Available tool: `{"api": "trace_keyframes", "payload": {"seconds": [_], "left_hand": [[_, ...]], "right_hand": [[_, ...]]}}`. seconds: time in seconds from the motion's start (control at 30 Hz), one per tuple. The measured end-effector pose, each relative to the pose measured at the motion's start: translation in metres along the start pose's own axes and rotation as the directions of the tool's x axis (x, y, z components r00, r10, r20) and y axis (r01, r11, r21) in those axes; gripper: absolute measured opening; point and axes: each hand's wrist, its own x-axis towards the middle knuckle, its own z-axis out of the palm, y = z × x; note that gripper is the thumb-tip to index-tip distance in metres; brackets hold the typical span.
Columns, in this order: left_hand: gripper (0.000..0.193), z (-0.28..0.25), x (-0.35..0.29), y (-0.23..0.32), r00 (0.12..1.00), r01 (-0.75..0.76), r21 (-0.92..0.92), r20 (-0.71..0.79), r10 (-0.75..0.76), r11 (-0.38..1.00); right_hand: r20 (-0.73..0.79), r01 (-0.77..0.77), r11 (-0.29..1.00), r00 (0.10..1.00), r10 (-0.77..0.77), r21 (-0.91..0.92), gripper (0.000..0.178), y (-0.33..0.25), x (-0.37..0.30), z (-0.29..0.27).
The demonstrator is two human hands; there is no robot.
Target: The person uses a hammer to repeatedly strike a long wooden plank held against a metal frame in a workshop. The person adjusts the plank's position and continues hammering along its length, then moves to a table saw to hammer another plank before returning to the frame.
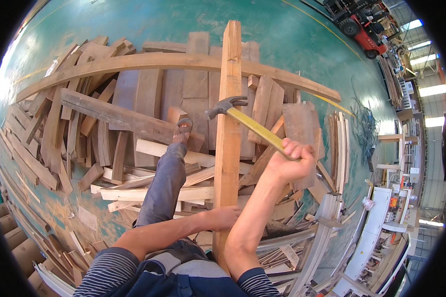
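Note:
A thick squared wooden beam [228, 163] runs lengthwise before me, from my body out over the wood pile. My left hand [225, 218] lies across its near part, gripping it. In my right hand [293, 161], held to the right of the beam, is a claw hammer [257, 129] with a yellow handle. The dark hammer head appears over the middle of the beam; whether it touches the wood I cannot tell. A long curved timber [168, 61] crosses the beam near its far end. My foot [183, 127] is set among the boards left of the beam.
Loose boards and offcuts [104, 111] cover the green floor [168, 17] around me. A metal profile [319, 232] lies to the right. Farther right are a white machine bench [366, 232] and tangled cables [364, 123]. A red forklift [369, 42] stands at the far right.

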Motion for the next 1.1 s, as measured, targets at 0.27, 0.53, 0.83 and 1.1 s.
{"api": "trace_keyframes", "payload": {"seconds": [0.27, 0.53, 0.83, 1.1], "left_hand": [[0.038, -0.073, 0.027, 0.023, 0.652, 0.755, -0.552, 0.572, -0.498, 0.354], [0.041, -0.033, 0.011, 0.004, 0.942, 0.211, -0.173, 0.301, -0.152, 0.962], [0.017, -0.022, 0.002, 0.004, 0.895, -0.127, 0.21, 0.446, 0.021, 0.97], [0.009, -0.023, 0.005, 0.003, 0.908, -0.154, 0.223, 0.417, 0.048, 0.963]], "right_hand": [[0.284, 0.117, 0.987, 0.955, -0.081, -0.112, 0.012, 0.002, -0.087, -0.032], [-0.001, -0.175, 0.983, 0.985, 0.175, -0.046, 0.016, 0.005, -0.087, -0.086], [0.116, -0.323, 0.398, 0.634, 0.765, -0.859, 0.034, -0.026, -0.039, -0.155], [0.242, 0.365, 0.02, 0.574, 0.782, -0.931, 0.029, 0.013, -0.015, -0.112]]}}
